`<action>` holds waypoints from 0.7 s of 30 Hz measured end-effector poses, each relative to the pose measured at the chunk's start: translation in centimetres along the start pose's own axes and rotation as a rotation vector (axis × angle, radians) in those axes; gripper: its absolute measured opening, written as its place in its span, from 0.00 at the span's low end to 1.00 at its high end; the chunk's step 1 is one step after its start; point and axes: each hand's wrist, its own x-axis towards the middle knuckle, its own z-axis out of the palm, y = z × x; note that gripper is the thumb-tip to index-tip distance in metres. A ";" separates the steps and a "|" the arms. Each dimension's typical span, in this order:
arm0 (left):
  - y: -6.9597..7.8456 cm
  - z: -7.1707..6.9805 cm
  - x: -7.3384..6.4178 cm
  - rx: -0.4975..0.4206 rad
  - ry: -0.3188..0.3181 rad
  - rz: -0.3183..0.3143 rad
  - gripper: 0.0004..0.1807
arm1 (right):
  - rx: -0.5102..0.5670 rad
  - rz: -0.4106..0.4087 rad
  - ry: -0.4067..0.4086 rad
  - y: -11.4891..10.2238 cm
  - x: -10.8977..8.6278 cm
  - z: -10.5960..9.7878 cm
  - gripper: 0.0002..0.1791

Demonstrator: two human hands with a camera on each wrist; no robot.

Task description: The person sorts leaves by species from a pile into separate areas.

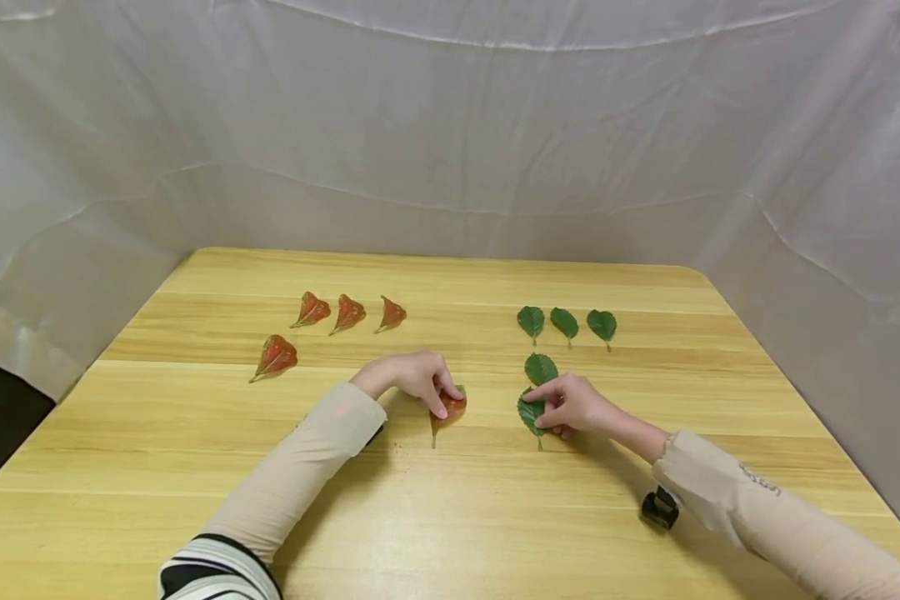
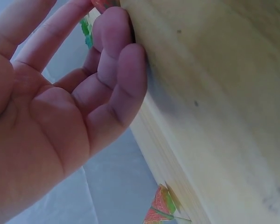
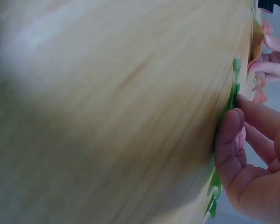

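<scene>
In the head view my left hand (image 1: 418, 379) pinches a red leaf (image 1: 454, 406) between thumb and fingertips, low at the middle of the table, its stem pointing toward me. To the right, my right hand (image 1: 579, 405) has thumb and forefinger on a dark green leaf (image 1: 527, 413) with a toothed edge; its stem also points my way. Another green leaf (image 1: 541, 368) lies just beyond that one. The left wrist view shows the left palm and curled fingers (image 2: 130, 70), with only a bit of red leaf (image 2: 102, 4) at the top edge.
Three red leaves (image 1: 348, 313) form a row at the back left, with one more red leaf (image 1: 275, 357) in front of them. Three green leaves (image 1: 564, 323) line up at the back right. Pale cloth (image 1: 465, 125) hangs behind the wooden table (image 1: 195, 450).
</scene>
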 end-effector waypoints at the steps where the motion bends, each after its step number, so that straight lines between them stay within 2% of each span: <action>1: 0.0 0.0 0.0 -0.003 -0.001 0.003 0.20 | -0.001 -0.003 -0.002 0.0 0.0 0.0 0.20; 7: -0.3 -0.2 -0.2 -0.048 0.019 0.011 0.18 | -0.011 -0.005 -0.010 0.1 0.1 0.0 0.20; 13: -0.4 -0.6 -0.4 0.023 0.067 0.010 0.24 | -0.017 -0.003 -0.012 0.0 0.1 0.0 0.20; 16: -0.4 -0.6 -0.5 0.023 0.064 0.000 0.28 | -0.011 -0.003 -0.015 0.0 0.1 0.0 0.20; 21: -0.4 -0.6 -0.5 -0.002 0.051 0.022 0.29 | -0.006 -0.007 -0.022 0.1 0.1 0.0 0.20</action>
